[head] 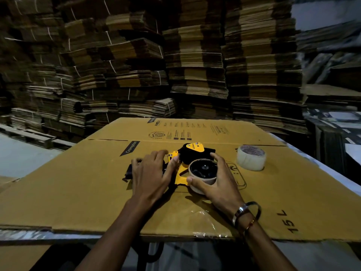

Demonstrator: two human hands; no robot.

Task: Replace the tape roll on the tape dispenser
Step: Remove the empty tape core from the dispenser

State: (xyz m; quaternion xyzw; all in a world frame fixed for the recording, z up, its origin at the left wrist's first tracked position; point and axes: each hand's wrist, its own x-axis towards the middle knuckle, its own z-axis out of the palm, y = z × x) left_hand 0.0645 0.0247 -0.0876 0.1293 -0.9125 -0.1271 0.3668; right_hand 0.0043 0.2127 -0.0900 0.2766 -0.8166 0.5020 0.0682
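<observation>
Tape dispenser, yellow and black: lying flat at centre of a flattened carton on the desk. Empty cardboard core: on the dispenser's hub, at its 5 o'clock end. Right hand: fingers curled round the core. Left hand: fingers straight, pressing the dispenser's handle end at 9 o'clock. Fresh tape roll: upright, 3 o'clock of the dispenser, apart. Stacked cardboard: 12 o'clock, behind.

Yellow-black tape dispenser flat on cardboard sheet, spent brown core on hub; clear tape roll upright right of dispenser.
</observation>
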